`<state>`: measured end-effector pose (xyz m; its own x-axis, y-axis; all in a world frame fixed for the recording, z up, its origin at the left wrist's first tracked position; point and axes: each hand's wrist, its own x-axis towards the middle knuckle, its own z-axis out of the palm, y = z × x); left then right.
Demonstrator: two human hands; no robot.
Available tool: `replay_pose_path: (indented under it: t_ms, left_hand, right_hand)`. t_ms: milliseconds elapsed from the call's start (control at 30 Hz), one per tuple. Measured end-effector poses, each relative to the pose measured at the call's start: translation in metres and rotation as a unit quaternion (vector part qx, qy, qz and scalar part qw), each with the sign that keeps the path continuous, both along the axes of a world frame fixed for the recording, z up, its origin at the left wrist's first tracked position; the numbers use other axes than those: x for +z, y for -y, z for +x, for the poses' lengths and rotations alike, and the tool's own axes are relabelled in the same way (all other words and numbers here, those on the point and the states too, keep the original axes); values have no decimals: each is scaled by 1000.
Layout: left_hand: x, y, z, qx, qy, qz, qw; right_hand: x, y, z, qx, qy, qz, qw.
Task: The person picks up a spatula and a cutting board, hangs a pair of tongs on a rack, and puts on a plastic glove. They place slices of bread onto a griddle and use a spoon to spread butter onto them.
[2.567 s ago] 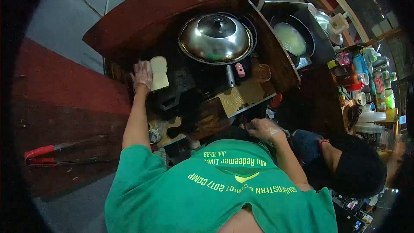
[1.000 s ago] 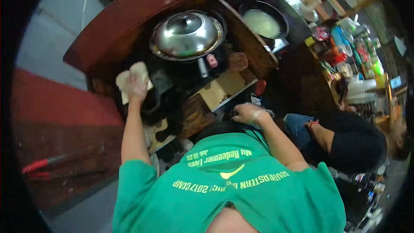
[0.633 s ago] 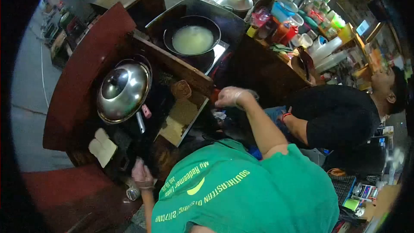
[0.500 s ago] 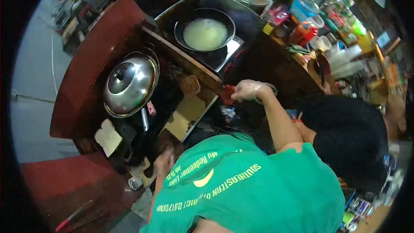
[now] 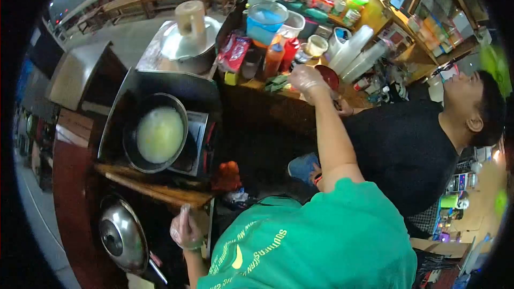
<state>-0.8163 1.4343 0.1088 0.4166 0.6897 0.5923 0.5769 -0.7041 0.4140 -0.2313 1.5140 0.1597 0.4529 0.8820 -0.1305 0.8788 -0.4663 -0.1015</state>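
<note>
My right hand, in a clear plastic glove, is stretched out over the counter beside a dark red bowl. Its fingers look curled, and whatever may be inside them is hidden. My left hand, also gloved, is raised by the wooden divider with its fingers drawn together and nothing visible in them. To its left lies a domed metal lid on a pan. Farther up, a black wok on a stove holds pale yellowish liquid.
A person in a black shirt stands close on my right. Sauce bottles, a blue-filled tub and stacked plastic cups crowd the counter. A lidded pot stands behind the stove. A red cloth hangs near the divider.
My right hand has left the red cloth and moved up to the counter. My left hand has risen toward the divider. The view has turned right, bringing the counter nearer the middle.
</note>
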Motion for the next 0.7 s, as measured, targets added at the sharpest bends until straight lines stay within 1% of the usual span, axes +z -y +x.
replay_pose_path:
  t_ms: [33, 67, 133, 167, 200, 233, 267, 333, 367, 400, 433, 467, 500, 533, 567, 600, 633, 667, 700]
  left_hand:
    - [8, -4, 14, -21, 22, 17, 999]
    - [11, -9, 24, -26, 23, 18, 999]
    - [14, -20, 44, -41, -9, 10, 999]
    - [14, -27, 58, -46, 6, 20, 999]
    - [12, -34, 64, -49, 5, 20, 999]
    - [8, -39, 66, -58, -20, 8, 998]
    - [4, -45, 67, -68, -47, -5, 997]
    - [-4, -54, 69, -71, -45, 4, 996]
    - [-9, -56, 65, -61, -81, -6, 995]
    - [-14, -58, 62, -49, -118, -16, 992]
    - [-18, -60, 63, -40, -96, -39, 994]
    - [-20, -60, 64, -40, -98, -39, 994]
    - [-19, -60, 64, -13, -105, -66, 992]
    - [-22, -60, 62, 13, -113, -92, 989]
    - [-28, -59, 56, 21, -122, -109, 986]
    - [-29, -59, 56, 22, -125, -110, 986]
    - [-27, -60, 56, 27, -137, -104, 985]
    - [-27, -60, 58, 32, -148, -98, 984]
    - [-30, -61, 58, 33, -147, -93, 984]
  right_hand:
    - [-6, -3, 32, 48, 52, 3, 997]
    - [17, -8, 33, -77, 30, 101, 991]
    - [34, -15, 65, -63, -30, 77, 995]
    - [36, -23, 79, -66, -30, 78, 994]
    - [38, -32, 92, -12, -1, 11, 1000]
    - [39, -39, 104, 42, 28, -55, 997]
    - [50, -47, 105, 46, 110, -173, 978]
    - [12, -59, 145, -62, 49, -64, 995]
    - [-3, -60, 166, -63, 49, -64, 995]
    - [-17, -59, 188, -86, 43, 38, 995]
    - [-30, -58, 210, -108, 36, 139, 984]
    - [-46, -60, 233, -188, -30, 205, 960]
    - [-56, -64, 258, -266, -96, 268, 921]
    - [-56, -76, 300, -219, 136, 41, 965]
    - [-120, -87, 390, -181, 190, -42, 964]
    - [-88, -85, 366, -339, 83, 92, 933]
    - [-77, -83, 372, -322, 84, 63, 941]
    - [-83, -83, 395, -313, 85, 23, 946]
    - [-82, -85, 401, -358, 74, 55, 929]
